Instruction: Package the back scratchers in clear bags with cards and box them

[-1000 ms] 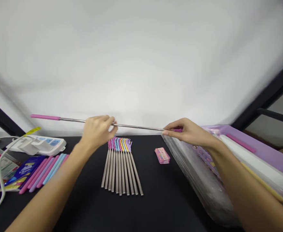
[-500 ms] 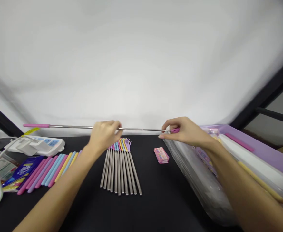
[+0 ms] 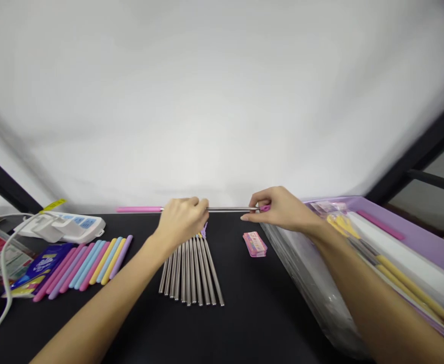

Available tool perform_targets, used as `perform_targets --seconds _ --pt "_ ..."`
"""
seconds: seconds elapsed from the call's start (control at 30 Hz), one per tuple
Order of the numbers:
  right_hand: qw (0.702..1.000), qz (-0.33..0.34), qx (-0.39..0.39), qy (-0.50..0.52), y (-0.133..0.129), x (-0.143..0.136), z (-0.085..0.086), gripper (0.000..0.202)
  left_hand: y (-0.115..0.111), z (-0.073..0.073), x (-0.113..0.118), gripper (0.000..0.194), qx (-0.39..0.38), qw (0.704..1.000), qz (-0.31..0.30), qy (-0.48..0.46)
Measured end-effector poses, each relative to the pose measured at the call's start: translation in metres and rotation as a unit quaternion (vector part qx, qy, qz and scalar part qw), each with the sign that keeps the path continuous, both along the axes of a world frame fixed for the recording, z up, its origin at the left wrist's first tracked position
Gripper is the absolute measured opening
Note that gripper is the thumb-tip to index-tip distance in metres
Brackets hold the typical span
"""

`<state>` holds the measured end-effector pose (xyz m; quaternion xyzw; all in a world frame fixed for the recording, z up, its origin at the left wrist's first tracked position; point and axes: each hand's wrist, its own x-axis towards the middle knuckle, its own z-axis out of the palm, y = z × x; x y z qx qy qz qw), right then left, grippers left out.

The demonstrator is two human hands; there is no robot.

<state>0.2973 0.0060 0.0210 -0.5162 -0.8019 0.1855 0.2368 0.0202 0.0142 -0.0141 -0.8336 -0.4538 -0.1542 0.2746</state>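
A telescopic back scratcher (image 3: 229, 208) lies level across both hands near the back of the table. Its pink handle (image 3: 140, 209) sticks out to the left, and its pink claw end is at the right. My left hand (image 3: 183, 218) is closed around the metal rod next to the handle. With thumb and fingers, my right hand (image 3: 280, 208) pinches the claw end, which is partly covered. Below my left hand, several metal rods (image 3: 193, 273) with coloured claw ends lie side by side; the hand hides most of those ends.
Several pink, purple, blue and yellow tubes (image 3: 89, 263) lie in a row at left, beside a blue packet (image 3: 42, 265) and a white power strip (image 3: 68, 227). Pink cards (image 3: 255, 244) are stacked right of centre. Clear plastic bags (image 3: 301, 273) lie against a purple bin (image 3: 430, 247).
The back scratcher has become much shorter. Its pink handle has shifted right, and my left hand has moved right towards my right hand, which still grips the claw end.
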Motion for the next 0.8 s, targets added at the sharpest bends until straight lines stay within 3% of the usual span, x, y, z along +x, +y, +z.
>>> perform_targets --seconds 0.07,0.2,0.27,0.43,0.6,0.8 --pt "1.0 0.01 -0.013 0.003 0.0 0.0 0.001 0.039 -0.002 0.001 0.002 0.017 0.007 1.0 -0.022 0.003" --pt "0.999 -0.01 -0.033 -0.009 -0.003 0.018 0.008 0.039 0.005 0.005 -0.024 0.02 0.051 0.995 0.071 -0.041" --pt "0.999 -0.005 -0.032 -0.014 -0.005 0.018 0.01 0.037 0.008 0.004 -0.031 0.024 0.049 0.994 0.079 -0.055" --pt "0.999 -0.012 0.006 -0.035 -0.006 -0.015 0.007 0.031 0.001 -0.006 -0.001 0.015 -0.018 0.998 0.011 -0.066" --pt "0.999 0.026 -0.03 -0.02 -0.012 -0.04 0.004 0.029 -0.012 -0.014 0.028 0.017 -0.025 0.997 -0.029 -0.064" --pt "0.981 0.069 -0.179 0.036 -0.009 -0.032 -0.002 0.036 -0.014 -0.009 0.024 0.026 -0.101 0.978 -0.178 -0.034"
